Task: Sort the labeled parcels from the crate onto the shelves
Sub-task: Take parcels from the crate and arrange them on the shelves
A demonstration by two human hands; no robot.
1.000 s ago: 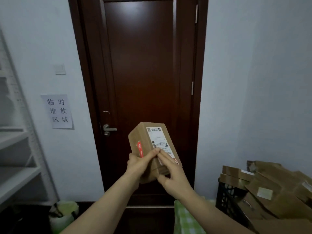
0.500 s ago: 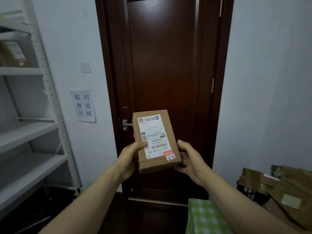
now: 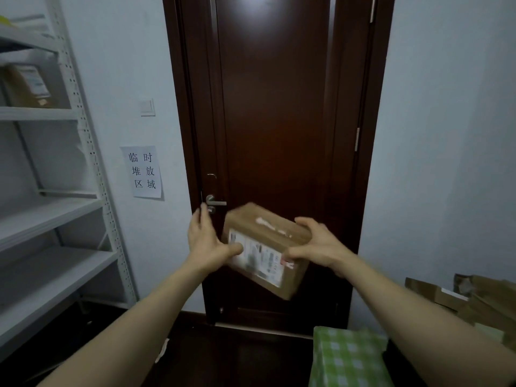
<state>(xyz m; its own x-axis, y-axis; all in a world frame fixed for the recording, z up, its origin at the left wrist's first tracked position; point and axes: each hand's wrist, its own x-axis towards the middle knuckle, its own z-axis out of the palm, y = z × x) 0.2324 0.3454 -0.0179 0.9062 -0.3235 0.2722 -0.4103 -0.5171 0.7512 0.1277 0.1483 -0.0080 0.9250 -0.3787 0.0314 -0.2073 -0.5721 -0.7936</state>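
A brown cardboard parcel [image 3: 265, 233] with a white shipping label hangs in front of the dark door, tilted and blurred by motion. My right hand [image 3: 321, 244] grips its upper right edge, fingers over the top and thumb on the label face. My left hand [image 3: 205, 244] is at the parcel's left side, thumb touching the label face and fingers straight and pointing up. White metal shelves [image 3: 50, 216] stand at the left. More brown parcels [image 3: 480, 303] are piled at the lower right; the crate under them is out of sight.
A closed dark wooden door [image 3: 273, 121] with a metal handle [image 3: 215, 202] fills the middle. One boxed parcel [image 3: 28, 85] sits on an upper shelf. A paper sign [image 3: 143, 171] hangs on the wall. A green checked surface [image 3: 349, 356] lies at the bottom right.
The parcel has turned from upright with the label facing me to a tilted position. My right hand moved to its top edge, and my left hand's fingers have opened upward.
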